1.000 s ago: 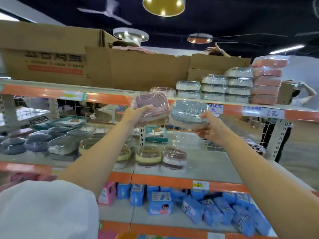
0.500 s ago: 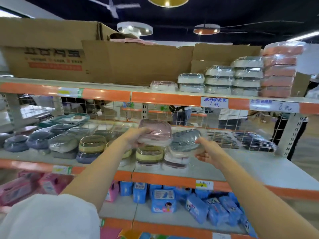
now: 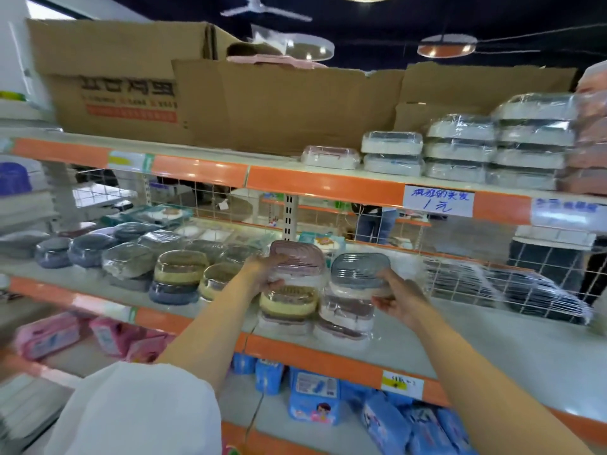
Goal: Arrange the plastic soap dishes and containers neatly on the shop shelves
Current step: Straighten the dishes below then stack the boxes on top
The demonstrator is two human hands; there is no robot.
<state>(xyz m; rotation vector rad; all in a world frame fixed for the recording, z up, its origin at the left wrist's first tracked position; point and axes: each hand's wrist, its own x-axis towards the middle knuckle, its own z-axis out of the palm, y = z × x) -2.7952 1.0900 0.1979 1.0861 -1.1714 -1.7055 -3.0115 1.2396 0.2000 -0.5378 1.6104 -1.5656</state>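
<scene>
Nearest, on the bottom shelf, lie blue packets (image 3: 313,397) and pink packets (image 3: 111,336). Above them, over the middle shelf (image 3: 492,353), both arms reach forward. The left hand (image 3: 267,274) grips a pink soap dish (image 3: 297,259), thumb underneath and fingers curled over its lid, holding it on top of a wrapped yellow dish (image 3: 289,302). The right hand (image 3: 397,297) pinches a grey-blue soap dish (image 3: 359,270) by its right end, resting it on a stack of pinkish dishes (image 3: 346,315). Left of these sit rows of grey and yellow wrapped dishes (image 3: 179,269). Further back, the top shelf (image 3: 325,185) carries stacked white dishes (image 3: 460,147) and cardboard boxes (image 3: 285,103).
</scene>
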